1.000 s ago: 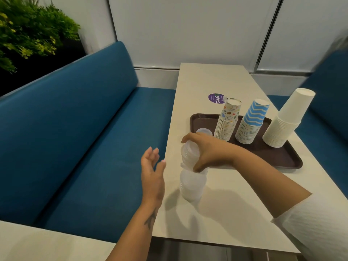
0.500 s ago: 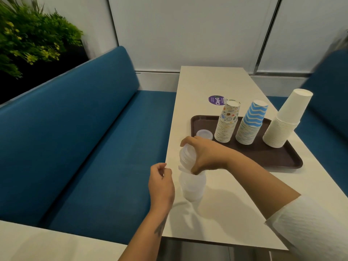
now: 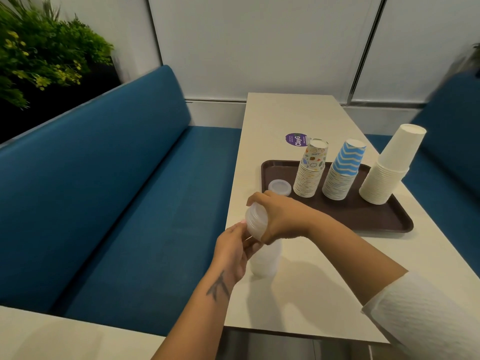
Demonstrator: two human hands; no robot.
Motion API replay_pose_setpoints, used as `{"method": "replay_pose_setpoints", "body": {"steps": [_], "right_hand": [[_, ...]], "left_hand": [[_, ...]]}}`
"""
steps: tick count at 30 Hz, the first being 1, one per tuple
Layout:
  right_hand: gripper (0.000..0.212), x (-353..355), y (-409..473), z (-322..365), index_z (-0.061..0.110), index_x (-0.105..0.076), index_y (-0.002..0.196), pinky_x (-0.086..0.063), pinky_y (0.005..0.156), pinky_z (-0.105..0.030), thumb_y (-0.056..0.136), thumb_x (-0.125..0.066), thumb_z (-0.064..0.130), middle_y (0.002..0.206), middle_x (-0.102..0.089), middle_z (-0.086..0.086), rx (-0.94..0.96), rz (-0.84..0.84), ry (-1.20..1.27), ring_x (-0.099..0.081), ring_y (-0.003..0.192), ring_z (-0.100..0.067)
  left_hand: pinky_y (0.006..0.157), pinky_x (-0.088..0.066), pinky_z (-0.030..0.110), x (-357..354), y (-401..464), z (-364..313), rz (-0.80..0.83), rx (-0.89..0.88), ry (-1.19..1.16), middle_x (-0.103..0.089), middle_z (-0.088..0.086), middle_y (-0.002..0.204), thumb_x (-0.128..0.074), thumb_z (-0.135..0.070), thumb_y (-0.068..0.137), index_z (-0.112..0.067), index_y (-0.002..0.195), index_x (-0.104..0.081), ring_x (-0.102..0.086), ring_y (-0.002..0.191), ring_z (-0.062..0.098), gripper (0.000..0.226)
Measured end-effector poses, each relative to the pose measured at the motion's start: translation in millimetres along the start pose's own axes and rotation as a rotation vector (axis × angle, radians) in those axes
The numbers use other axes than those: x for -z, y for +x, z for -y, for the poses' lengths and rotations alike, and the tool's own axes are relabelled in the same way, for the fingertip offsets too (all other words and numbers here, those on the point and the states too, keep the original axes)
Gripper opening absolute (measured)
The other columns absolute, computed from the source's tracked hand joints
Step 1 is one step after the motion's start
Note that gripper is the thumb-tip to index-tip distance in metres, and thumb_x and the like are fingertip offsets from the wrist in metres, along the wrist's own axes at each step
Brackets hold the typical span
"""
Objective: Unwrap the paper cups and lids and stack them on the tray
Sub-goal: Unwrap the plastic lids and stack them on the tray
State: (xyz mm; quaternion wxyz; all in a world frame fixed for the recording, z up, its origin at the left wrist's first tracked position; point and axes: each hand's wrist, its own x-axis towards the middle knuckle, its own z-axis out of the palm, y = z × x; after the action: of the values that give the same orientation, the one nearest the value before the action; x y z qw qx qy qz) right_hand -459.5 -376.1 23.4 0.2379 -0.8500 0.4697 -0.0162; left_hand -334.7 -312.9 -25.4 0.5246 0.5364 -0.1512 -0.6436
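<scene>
So the right hand (image 3: 280,216) is curled over the top end of a sleeve of clear plastic lids (image 3: 261,240), thumb and fingers wrapped around it, and the sleeve stands on the white table (image 3: 298,294) near its left edge, just in front of the tray. The upper part of the sleeve tips off to the left while the lower part sits upright on the tabletop. The left hand (image 3: 233,249) is right up against the sleeve's left side with its fingertips pinching at the wrapper about where the two parts meet, can't really make out the film itself, it's too see-through. On the brown tray (image 3: 376,219) there's one single lid (image 3: 280,187) lying flat at the near left corner, then three upside-down stacks in a row: the patterned cups (image 3: 310,172), the blue zigzag cups (image 3: 342,172) right beside them, and the plain white cups (image 3: 389,167) at the right end, leaning a bit to the right. A purple sticker (image 3: 296,139) sits on the table just behind the tray. Blue bench seat (image 3: 117,190) runs along the left side
</scene>
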Motion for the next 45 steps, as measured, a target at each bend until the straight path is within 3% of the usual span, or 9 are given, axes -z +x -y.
{"method": "replay_pose_setpoints", "body": {"steps": [8, 12, 19, 25, 29, 31, 34, 38, 45], "right_hand": [[0.093, 7.2, 1.1, 0.9, 0.034, -0.033, 0.136, -0.049, 0.092, -0.033, 0.061, -0.087, 0.028, 0.128, -0.04, 0.003, 0.018, -0.038, 0.043, -0.043, 0.113, -0.02], [0.086, 6.9, 2.0, 3.1, 0.034, -0.037, 0.131, -0.052, 0.088, -0.036, 0.061, -0.085, 0.022, 0.123, -0.043, 0.002, 0.044, -0.092, 0.117, -0.046, 0.11, -0.021], [0.075, 20.6, 3.3, 16.7, 0.033, -0.045, 0.123, -0.05, 0.081, -0.024, 0.063, -0.083, 0.011, 0.12, -0.047, 0.005, 0.135, -0.153, 0.422, -0.05, 0.105, -0.014], [0.078, 31.1, 2.1, 11.9, 0.035, -0.039, 0.126, -0.048, 0.074, -0.008, 0.068, -0.084, 0.01, 0.124, -0.041, 0.008, 0.194, -0.058, 0.55, -0.05, 0.103, -0.005], [0.081, 35.6, 1.7, 1.2, 0.034, -0.038, 0.127, -0.055, 0.082, -0.024, 0.064, -0.087, 0.018, 0.129, -0.04, 0.002, 0.185, -0.053, 0.608, -0.05, 0.109, -0.014], [0.081, 38.1, 3.0, -6.2, 0.032, -0.04, 0.126, -0.056, 0.075, -0.025, 0.059, -0.084, 0.021, 0.126, -0.042, 0.001, 0.182, -0.059, 0.68, -0.051, 0.109, -0.017], [0.079, 44.1, 6.6, -16.9, 0.032, -0.04, 0.125, -0.056, 0.072, -0.026, 0.058, -0.081, 0.02, 0.122, -0.043, 0.004, 0.184, -0.053, 0.757, -0.051, 0.108, -0.019], [0.079, 50.8, 14.7, -28.6, 0.033, -0.041, 0.124, -0.057, 0.077, -0.027, 0.057, -0.081, 0.021, 0.121, -0.044, 0.006, 0.171, -0.059, 0.773, -0.051, 0.11, -0.018], [0.084, 48.4, 31.2, -38.5, 0.036, -0.033, 0.13, -0.045, 0.083, -0.015, 0.067, -0.086, 0.02, 0.129, -0.038, 0.005, 0.189, -0.093, 0.536, -0.048, 0.114, -0.016]], "left_hand": [[0.051, -0.058, 0.024, -0.7, 4.5, -11.0, 0.065, 0.047, -0.07, -0.074, 0.013, 0.076, -0.051, -0.025, 0.099, 0.0, 0.099, -0.066, -0.071, 0.061, 0.021, 0.029], [0.064, -0.06, 0.025, 3.4, 8.7, -12.7, 0.113, 0.018, -0.095, -0.075, 0.01, 0.079, -0.054, -0.03, 0.097, -0.004, 0.099, -0.067, -0.072, 0.065, 0.018, 0.029], [0.086, -0.051, 0.056, 1.1, 0.7, -26.0, 0.366, 0.071, -0.297, -0.065, 0.019, 0.113, -0.059, -0.046, 0.081, -0.006, 0.121, -0.062, -0.059, 0.113, 0.04, 0.056], [0.083, -0.053, 0.046, -4.4, -5.9, -35.6, 0.497, 0.032, -0.387, -0.07, 0.02, 0.093, -0.058, -0.045, 0.081, 0.002, 0.117, -0.054, -0.072, 0.081, 0.031, 0.059], [0.077, -0.06, 0.041, -10.8, -2.2, -40.2, 0.594, 0.069, -0.438, -0.061, 0.025, 0.122, -0.085, -0.044, 0.057, 0.003, 0.133, -0.046, -0.059, 0.114, 0.038, 0.098], [0.082, -0.058, 0.041, -16.2, 2.3, -40.9, 0.581, 0.08, -0.459, -0.054, 0.027, 0.132, -0.08, -0.048, 0.061, 0.004, 0.136, -0.042, -0.045, 0.13, 0.04, 0.099], [0.086, -0.055, 0.045, -25.0, 11.4, -40.5, 0.515, 0.097, -0.483, -0.054, 0.029, 0.131, -0.063, -0.055, 0.078, 0.008, 0.133, -0.043, -0.054, 0.118, 0.041, 0.087], [0.083, -0.055, 0.047, -36.6, 24.3, -42.5, 0.453, 0.073, -0.376, -0.063, 0.026, 0.119, -0.054, -0.057, 0.077, 0.008, 0.128, -0.048, -0.068, 0.096, 0.037, 0.082], [0.078, -0.055, 0.057, -45.9, 44.3, -37.8, 0.456, 0.07, -0.318, -0.066, 0.02, 0.104, -0.067, -0.057, 0.071, 0.0, 0.12, -0.057, -0.069, 0.085, 0.032, 0.076]]}}
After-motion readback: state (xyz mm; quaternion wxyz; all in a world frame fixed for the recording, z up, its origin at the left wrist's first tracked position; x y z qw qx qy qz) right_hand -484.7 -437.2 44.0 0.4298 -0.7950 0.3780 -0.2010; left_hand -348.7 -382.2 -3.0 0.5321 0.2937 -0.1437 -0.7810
